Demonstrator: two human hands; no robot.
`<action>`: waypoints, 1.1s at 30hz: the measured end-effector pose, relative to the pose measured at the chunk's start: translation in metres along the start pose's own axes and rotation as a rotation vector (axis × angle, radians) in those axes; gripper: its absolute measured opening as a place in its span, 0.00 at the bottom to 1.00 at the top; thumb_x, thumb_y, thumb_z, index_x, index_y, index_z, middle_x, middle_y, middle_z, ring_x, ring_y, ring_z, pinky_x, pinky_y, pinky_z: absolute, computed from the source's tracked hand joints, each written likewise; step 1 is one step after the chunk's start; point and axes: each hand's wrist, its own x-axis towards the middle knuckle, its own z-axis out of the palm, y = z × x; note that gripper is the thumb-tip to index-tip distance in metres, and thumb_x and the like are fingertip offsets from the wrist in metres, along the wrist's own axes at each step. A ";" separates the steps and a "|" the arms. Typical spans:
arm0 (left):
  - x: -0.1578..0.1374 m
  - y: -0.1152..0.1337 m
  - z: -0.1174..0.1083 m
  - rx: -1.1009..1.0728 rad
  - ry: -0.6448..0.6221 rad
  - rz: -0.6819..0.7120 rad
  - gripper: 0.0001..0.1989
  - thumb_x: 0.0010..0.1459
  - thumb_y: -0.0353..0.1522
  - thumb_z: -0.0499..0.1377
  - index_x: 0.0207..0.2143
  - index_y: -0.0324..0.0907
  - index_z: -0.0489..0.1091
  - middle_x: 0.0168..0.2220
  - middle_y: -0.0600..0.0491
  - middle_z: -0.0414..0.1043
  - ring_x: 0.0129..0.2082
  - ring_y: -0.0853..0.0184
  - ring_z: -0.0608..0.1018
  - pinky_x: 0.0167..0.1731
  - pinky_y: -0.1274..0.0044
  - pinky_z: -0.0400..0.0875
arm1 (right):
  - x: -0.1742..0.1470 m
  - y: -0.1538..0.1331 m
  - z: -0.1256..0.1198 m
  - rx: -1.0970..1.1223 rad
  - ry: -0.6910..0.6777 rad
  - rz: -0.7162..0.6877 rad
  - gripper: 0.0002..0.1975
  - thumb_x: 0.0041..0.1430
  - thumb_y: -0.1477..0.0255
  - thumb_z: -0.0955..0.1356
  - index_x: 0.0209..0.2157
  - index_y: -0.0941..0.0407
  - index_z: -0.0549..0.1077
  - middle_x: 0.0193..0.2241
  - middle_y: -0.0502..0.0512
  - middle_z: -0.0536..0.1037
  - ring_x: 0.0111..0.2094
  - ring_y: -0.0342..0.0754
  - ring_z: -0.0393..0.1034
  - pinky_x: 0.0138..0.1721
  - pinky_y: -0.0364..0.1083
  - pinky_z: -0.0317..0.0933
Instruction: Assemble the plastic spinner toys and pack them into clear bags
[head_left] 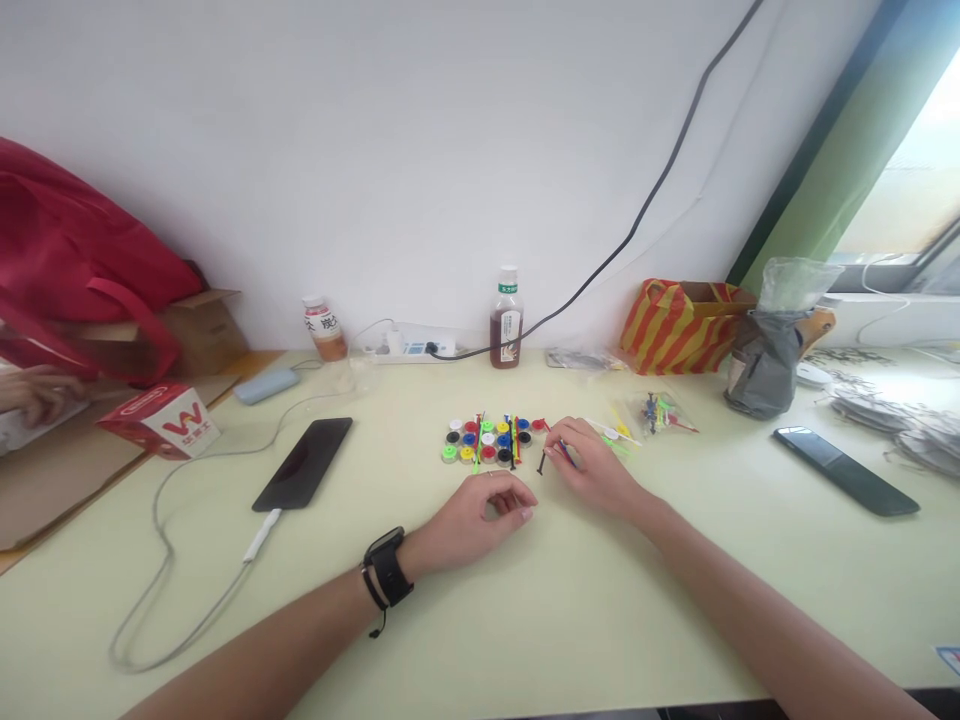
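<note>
My right hand is closed at the fingertips on a thin black plastic stick with a small flared end. Bits of blue and red stick show between its fingers; how many it holds is hidden. Just left of it, rows of small round discs in white, black, green, yellow, red and blue lie on the table. Several coloured sticks rest upright in the view across those rows. My left hand lies in front of the discs, thumb and fingertips curled together with nothing visible in them.
More white and yellow pieces and a clear bag of coloured parts lie to the right. A tea bottle stands behind. Phones flank the work, one on a cable. Another person's hand is at far left.
</note>
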 end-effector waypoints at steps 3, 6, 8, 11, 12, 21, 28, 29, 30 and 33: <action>0.000 0.000 0.000 0.003 0.003 0.007 0.09 0.66 0.37 0.61 0.42 0.42 0.77 0.41 0.49 0.77 0.37 0.66 0.76 0.41 0.74 0.73 | 0.001 -0.005 0.000 0.080 0.080 0.025 0.04 0.71 0.72 0.62 0.39 0.52 0.66 0.38 0.56 0.75 0.43 0.54 0.69 0.46 0.52 0.63; 0.000 0.001 0.000 0.008 0.004 0.004 0.10 0.66 0.38 0.61 0.42 0.41 0.77 0.41 0.49 0.76 0.37 0.66 0.77 0.41 0.74 0.73 | 0.001 -0.003 0.002 0.110 0.094 0.109 0.04 0.72 0.70 0.60 0.40 0.52 0.63 0.34 0.52 0.73 0.34 0.50 0.67 0.38 0.49 0.62; 0.000 0.001 -0.001 0.011 0.005 0.001 0.10 0.66 0.38 0.61 0.42 0.41 0.78 0.41 0.49 0.76 0.37 0.66 0.77 0.40 0.74 0.73 | 0.001 -0.001 0.002 0.088 0.073 0.144 0.05 0.73 0.71 0.58 0.41 0.52 0.64 0.33 0.52 0.72 0.33 0.50 0.66 0.36 0.48 0.61; 0.000 0.002 -0.001 0.014 0.008 0.003 0.10 0.66 0.38 0.61 0.41 0.41 0.78 0.41 0.49 0.76 0.37 0.65 0.77 0.41 0.73 0.74 | 0.000 0.001 0.002 0.023 0.040 0.162 0.07 0.72 0.72 0.57 0.42 0.52 0.65 0.35 0.53 0.73 0.36 0.51 0.68 0.38 0.49 0.61; 0.000 0.002 -0.001 0.014 0.009 0.004 0.10 0.66 0.38 0.61 0.41 0.41 0.78 0.41 0.49 0.76 0.37 0.65 0.77 0.41 0.73 0.74 | 0.001 0.002 0.002 0.005 0.034 0.164 0.08 0.72 0.73 0.57 0.42 0.52 0.65 0.36 0.54 0.74 0.36 0.51 0.68 0.39 0.49 0.61; 0.000 0.001 -0.001 0.022 0.005 0.009 0.10 0.66 0.38 0.61 0.41 0.42 0.78 0.41 0.49 0.76 0.37 0.65 0.76 0.41 0.73 0.73 | 0.000 0.002 0.007 -0.025 0.009 0.134 0.09 0.70 0.77 0.57 0.43 0.52 0.65 0.41 0.57 0.75 0.42 0.53 0.70 0.45 0.50 0.63; 0.000 0.004 0.000 0.032 0.040 0.019 0.08 0.66 0.36 0.60 0.40 0.42 0.76 0.39 0.50 0.75 0.34 0.67 0.74 0.36 0.75 0.71 | 0.000 -0.001 0.001 -0.181 -0.006 0.077 0.10 0.65 0.80 0.58 0.38 0.52 0.64 0.34 0.55 0.73 0.37 0.53 0.68 0.40 0.49 0.61; 0.000 0.004 0.001 0.043 0.054 0.023 0.08 0.66 0.35 0.59 0.41 0.42 0.76 0.39 0.50 0.74 0.33 0.67 0.74 0.34 0.75 0.70 | 0.000 -0.002 0.000 -0.201 -0.006 0.070 0.09 0.65 0.80 0.58 0.37 0.52 0.64 0.33 0.55 0.72 0.37 0.53 0.67 0.40 0.49 0.61; 0.000 0.004 0.001 0.055 0.065 0.026 0.08 0.66 0.35 0.59 0.41 0.42 0.76 0.39 0.50 0.73 0.32 0.68 0.73 0.33 0.75 0.70 | 0.000 -0.003 -0.002 -0.209 -0.001 0.067 0.10 0.66 0.80 0.58 0.37 0.52 0.64 0.33 0.55 0.72 0.37 0.54 0.67 0.40 0.50 0.61; -0.001 0.004 0.002 0.084 0.071 0.040 0.07 0.65 0.34 0.59 0.40 0.43 0.76 0.39 0.50 0.71 0.31 0.68 0.72 0.32 0.76 0.69 | 0.001 -0.004 -0.003 -0.183 0.031 0.071 0.10 0.67 0.80 0.57 0.40 0.52 0.65 0.37 0.56 0.74 0.40 0.54 0.68 0.43 0.50 0.62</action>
